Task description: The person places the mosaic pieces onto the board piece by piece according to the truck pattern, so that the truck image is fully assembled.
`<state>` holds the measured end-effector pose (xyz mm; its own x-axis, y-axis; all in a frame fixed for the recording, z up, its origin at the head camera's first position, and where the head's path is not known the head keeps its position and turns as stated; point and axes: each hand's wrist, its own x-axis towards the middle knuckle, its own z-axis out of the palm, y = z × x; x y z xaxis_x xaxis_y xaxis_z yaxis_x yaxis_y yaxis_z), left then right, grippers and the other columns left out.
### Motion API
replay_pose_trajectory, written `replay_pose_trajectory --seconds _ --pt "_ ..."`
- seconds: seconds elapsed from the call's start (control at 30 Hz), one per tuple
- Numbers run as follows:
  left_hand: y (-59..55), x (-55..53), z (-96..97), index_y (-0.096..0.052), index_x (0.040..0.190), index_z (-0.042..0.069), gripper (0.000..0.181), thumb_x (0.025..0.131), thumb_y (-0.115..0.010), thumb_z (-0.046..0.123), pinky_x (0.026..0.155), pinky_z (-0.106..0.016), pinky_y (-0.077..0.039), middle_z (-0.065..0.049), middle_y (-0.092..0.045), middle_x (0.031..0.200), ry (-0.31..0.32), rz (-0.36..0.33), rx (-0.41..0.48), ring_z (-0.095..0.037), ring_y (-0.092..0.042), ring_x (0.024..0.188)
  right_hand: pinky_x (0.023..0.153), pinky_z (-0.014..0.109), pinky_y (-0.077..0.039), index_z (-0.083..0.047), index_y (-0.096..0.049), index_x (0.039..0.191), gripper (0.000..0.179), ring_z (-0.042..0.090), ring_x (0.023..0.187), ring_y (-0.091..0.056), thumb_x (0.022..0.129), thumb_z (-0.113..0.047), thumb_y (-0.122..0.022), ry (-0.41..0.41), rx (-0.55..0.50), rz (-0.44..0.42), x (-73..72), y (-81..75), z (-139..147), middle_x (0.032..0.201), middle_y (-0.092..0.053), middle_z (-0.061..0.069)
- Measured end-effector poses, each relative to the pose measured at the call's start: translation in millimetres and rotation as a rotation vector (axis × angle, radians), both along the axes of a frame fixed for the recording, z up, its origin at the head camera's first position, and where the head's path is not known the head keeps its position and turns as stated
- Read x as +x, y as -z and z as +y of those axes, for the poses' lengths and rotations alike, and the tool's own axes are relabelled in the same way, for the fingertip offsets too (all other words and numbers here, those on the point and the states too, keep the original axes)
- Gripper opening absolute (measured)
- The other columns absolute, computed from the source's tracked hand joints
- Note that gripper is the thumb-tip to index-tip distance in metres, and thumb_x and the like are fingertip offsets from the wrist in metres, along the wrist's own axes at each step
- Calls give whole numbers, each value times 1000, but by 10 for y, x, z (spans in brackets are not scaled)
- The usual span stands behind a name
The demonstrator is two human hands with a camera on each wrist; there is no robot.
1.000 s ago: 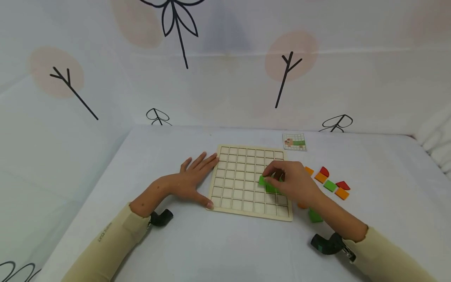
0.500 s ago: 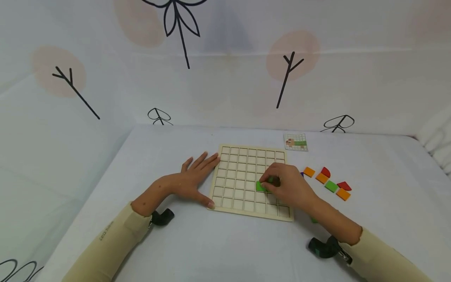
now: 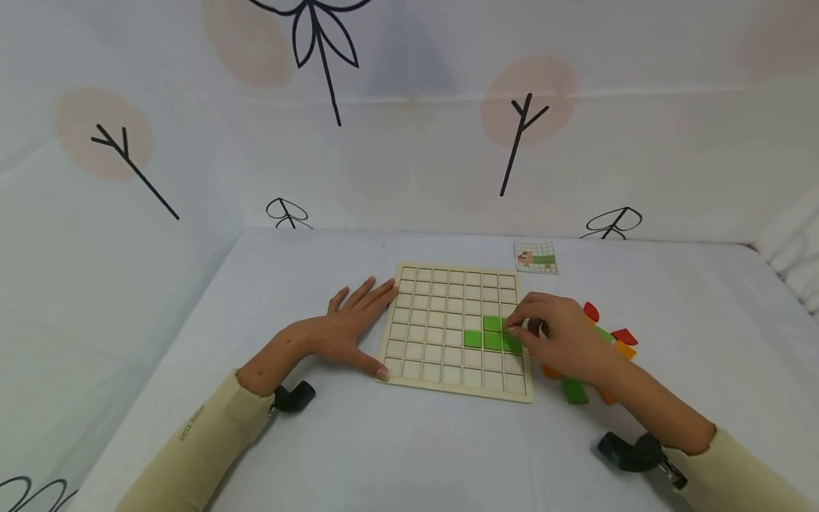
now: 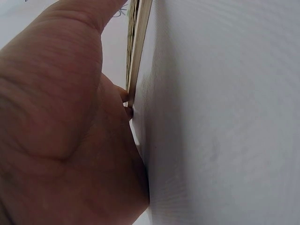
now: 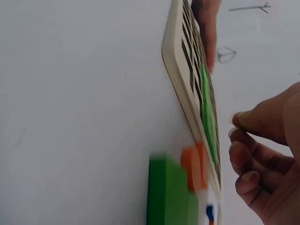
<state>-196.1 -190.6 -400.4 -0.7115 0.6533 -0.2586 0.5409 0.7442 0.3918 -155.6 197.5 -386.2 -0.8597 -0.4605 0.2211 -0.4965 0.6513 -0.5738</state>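
A pale wooden grid board (image 3: 419, 333) lies on the white cloth, with several green square tiles (image 3: 493, 341) set in cells at its right side. My left hand (image 3: 348, 331) is spread flat at the board's left edge, fingertips and thumb against the frame. Over the right edge hovers my right hand (image 3: 553, 334), its fingers loosely bent and thumb near the index tip. In the right wrist view, nothing shows between these fingertips (image 5: 234, 133), which stand apart from the green tiles (image 5: 208, 117). Part of the green group is hidden behind the right hand in the head view.
Right of the board lie loose pieces: red ones (image 3: 623, 336), orange ones (image 3: 625, 350) and a thicker green block (image 3: 574, 390), partly behind the right forearm. A small picture card (image 3: 536, 257) with a grid pattern lies beyond the board. A patterned cloth backdrop (image 3: 409, 163) rises behind.
My right hand set the green tile into a cell at the left of the green group, let go and drew back to the right. My left hand stayed in place.
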Motion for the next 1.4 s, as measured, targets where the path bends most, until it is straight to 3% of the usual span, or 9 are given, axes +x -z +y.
replay_pose_trajectory --seconds 0.27,0.47,0.73,0.87,1.2,1.4 --pt "4 -5 9 4 172 21 136 80 -80 74 125 -66 8 6 13 179 6 3 5 -27 20 163 61 21 -46 -27 -78 97 25 3 77 -54 89 -3 -84 31 95 26 205 -4 544 90 -64 -17" --pt "-13 -15 28 4 172 21 136 79 -80 74 125 -66 8 7 13 179 7 4 -2 -27 20 163 63 21 -47 -36 -76 104 39 2 82 -55 84 -5 -89 -62 134 -39 286 29 806 98 -64 -20" --pt "-12 7 11 4 172 20 136 79 -81 73 124 -68 8 5 13 179 2 2 0 -29 20 163 67 22 -49 -35 -73 107 38 3 88 -56 86 -7 -87 -145 180 -124 237 23 863 104 -62 -18" --pt "-4 0 5 4 172 20 136 79 -81 73 124 -68 8 6 12 179 4 6 2 -29 19 163 69 22 -50 -34 -71 111 38 4 89 -54 87 -8 -86 -141 202 -157 232 3 881 103 -59 -17" --pt "-11 -2 -2 2 172 18 135 80 -82 71 124 -69 7 4 11 179 14 8 9 -30 18 163 80 23 -54 -33 -68 103 34 3 95 -56 87 -9 -85 -117 269 -169 219 10 839 106 -59 -17" --pt "-19 2 -6 1 172 17 135 80 -82 71 123 -70 7 3 9 179 8 2 17 -31 17 163 77 22 -52 -30 -64 100 38 5 91 -56 83 -2 -84 -121 212 -187 215 17 831 94 -60 -16"
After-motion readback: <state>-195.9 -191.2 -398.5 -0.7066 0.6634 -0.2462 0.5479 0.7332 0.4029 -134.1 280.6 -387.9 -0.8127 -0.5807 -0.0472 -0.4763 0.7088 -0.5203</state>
